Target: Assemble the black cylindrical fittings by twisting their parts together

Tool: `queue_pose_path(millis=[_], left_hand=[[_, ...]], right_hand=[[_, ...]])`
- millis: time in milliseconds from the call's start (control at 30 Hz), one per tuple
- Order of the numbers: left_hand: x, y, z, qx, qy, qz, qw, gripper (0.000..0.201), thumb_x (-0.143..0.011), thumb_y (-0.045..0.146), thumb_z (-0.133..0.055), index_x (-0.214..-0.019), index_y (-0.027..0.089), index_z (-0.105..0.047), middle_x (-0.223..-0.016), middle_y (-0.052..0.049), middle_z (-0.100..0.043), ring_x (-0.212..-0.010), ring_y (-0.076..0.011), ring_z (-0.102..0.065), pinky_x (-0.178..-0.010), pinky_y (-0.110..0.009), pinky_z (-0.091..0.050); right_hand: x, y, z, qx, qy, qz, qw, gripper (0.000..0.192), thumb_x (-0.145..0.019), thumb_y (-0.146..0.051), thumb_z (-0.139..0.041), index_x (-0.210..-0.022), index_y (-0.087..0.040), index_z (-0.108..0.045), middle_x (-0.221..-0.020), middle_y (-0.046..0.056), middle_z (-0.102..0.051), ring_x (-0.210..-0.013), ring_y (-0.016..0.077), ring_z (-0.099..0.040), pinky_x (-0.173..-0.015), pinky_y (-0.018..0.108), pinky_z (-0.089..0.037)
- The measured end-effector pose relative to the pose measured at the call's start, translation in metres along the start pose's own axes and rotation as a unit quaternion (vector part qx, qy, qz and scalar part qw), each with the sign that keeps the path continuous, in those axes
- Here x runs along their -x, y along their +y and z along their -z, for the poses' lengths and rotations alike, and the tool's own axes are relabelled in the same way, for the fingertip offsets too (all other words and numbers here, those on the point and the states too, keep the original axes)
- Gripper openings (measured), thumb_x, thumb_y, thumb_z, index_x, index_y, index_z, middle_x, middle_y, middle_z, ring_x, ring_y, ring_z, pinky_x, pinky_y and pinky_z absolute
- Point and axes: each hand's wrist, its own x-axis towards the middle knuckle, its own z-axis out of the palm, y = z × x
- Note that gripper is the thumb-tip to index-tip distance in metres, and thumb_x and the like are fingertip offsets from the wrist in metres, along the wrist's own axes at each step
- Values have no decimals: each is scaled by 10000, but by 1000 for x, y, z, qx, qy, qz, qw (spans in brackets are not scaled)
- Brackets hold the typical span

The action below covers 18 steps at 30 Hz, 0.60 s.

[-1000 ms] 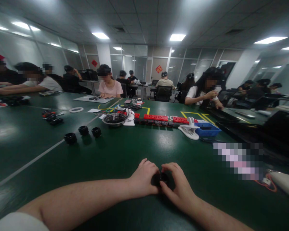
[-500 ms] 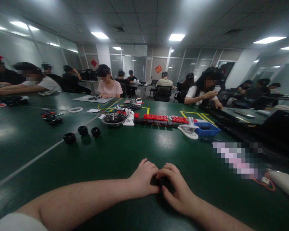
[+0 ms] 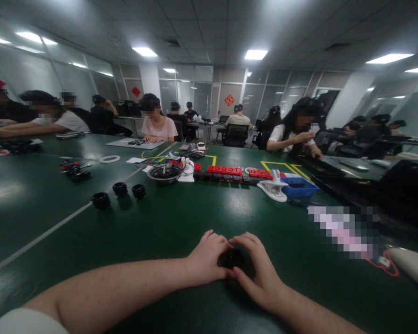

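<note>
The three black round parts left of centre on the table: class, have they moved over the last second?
No. The three black round parts keep the same places beside the white line on the green table.

A dark green table (image 3: 181,218) is recorded across the frame, crossed by a pale grey line at lower left and yellow lines at upper centre. A black object (image 3: 232,258) is noted at lower centre. Three black caps (image 3: 119,189) are seen at centre left. Red blocks (image 3: 225,170), a blue tray (image 3: 299,186) and a white clip (image 3: 273,189) are logged at centre.
</note>
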Motion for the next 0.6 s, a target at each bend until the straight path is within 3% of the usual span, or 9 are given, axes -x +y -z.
queue_pose_path(millis=[233,600], left_hand=[[0,-2,-1,0,-3,-3,1000,318,-664,386,-639,-915,202,-571,-951,-20,-548,-922,-204,-485,-976,-443,-214],[0,-1,-1,8,8,3,1000,271,-645,347,-650,-852,187,-579,-913,-8,-555,-893,-192,-486,-971,-415,-220]], right_hand=[[-1,4,-7,46,35,-84,995,516,-637,-252,-636,-1093,-187,-402,-908,67,-531,-849,234,-529,-754,402,-447],[0,4,-7,3,3,-69,998,462,-675,-117,-532,-1106,-203,-388,-924,60,-539,-867,208,-524,-790,390,-430]])
